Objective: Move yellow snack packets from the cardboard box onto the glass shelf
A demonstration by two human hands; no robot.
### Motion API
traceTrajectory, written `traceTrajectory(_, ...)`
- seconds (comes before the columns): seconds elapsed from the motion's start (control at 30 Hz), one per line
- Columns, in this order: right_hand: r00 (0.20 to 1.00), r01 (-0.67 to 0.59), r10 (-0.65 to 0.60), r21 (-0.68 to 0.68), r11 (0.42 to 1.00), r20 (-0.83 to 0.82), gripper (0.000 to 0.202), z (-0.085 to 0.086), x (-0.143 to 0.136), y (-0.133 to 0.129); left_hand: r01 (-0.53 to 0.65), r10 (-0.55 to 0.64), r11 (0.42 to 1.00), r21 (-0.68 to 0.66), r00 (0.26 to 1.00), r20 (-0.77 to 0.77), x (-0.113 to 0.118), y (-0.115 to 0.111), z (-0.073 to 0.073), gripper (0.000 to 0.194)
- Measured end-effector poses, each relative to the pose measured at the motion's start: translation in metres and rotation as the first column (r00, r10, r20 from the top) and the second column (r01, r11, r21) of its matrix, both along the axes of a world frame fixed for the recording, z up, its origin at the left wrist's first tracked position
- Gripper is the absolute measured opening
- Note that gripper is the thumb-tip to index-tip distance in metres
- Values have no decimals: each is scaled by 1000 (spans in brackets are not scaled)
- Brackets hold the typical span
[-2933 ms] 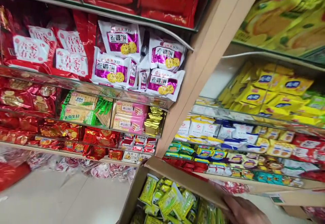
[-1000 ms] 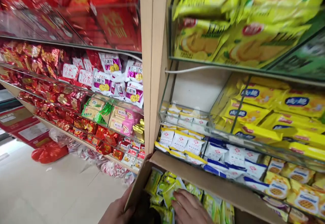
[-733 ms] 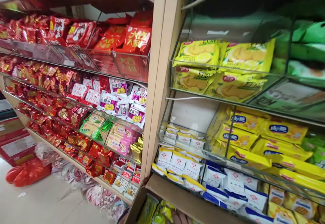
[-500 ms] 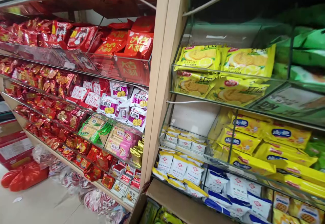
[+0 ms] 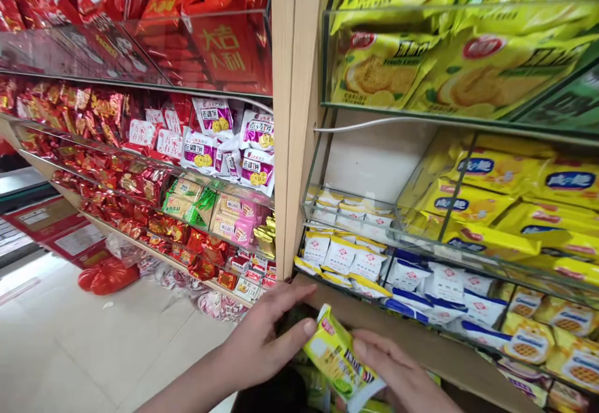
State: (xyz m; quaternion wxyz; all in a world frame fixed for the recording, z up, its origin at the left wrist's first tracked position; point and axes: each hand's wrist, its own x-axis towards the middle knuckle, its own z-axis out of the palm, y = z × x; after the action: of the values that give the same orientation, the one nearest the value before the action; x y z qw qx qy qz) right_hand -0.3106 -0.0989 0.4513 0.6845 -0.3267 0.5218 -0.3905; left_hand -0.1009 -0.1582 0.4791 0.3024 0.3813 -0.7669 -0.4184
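Observation:
In the head view, my right hand [image 5: 397,369] grips a yellow-green snack packet [image 5: 334,354] with a lemon or lime picture, its thumb lying across the front. My left hand [image 5: 271,332] is beside the packet's left edge, fingers stretched and thumb apart from them; whether the thumb tip touches the wrapper I cannot tell. Both hands are over an open cardboard box [image 5: 449,360], where more green packets [image 5: 311,382] lie partly hidden by the hands.
Clear-fronted shelves hold large lemon biscuit packs [image 5: 384,70], yellow packets [image 5: 482,204], and white-and-yellow packets [image 5: 339,254]. A wooden upright [image 5: 290,151] divides them from the red-wrapped sweets [image 5: 116,170] at left. A red bag [image 5: 107,276] lies on the tiled floor [image 5: 116,350].
The view has tilted down and moved nearer the shelves. Both my hands have come into view from below, the right one with a yellow-green snack packet in it.

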Motion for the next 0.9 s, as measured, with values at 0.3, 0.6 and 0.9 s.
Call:
traceTrajectory(0.3,1000,-15,16,-282,959,2,36,12,1,-13,93,89,897,432,920,-383,-36,-8,-13,32)
traceTrajectory(0.6,801,-150,-236,-567,810,-550,31,53,-14,-12,-178,188,982,59,948,-259,-8,-10,-15,31)
traceTrajectory(0.9,-74,-536,-550,-432,726,-832,27,181,-32,-117,-360,447,861,-359,873,196,27,-27,-106,61)
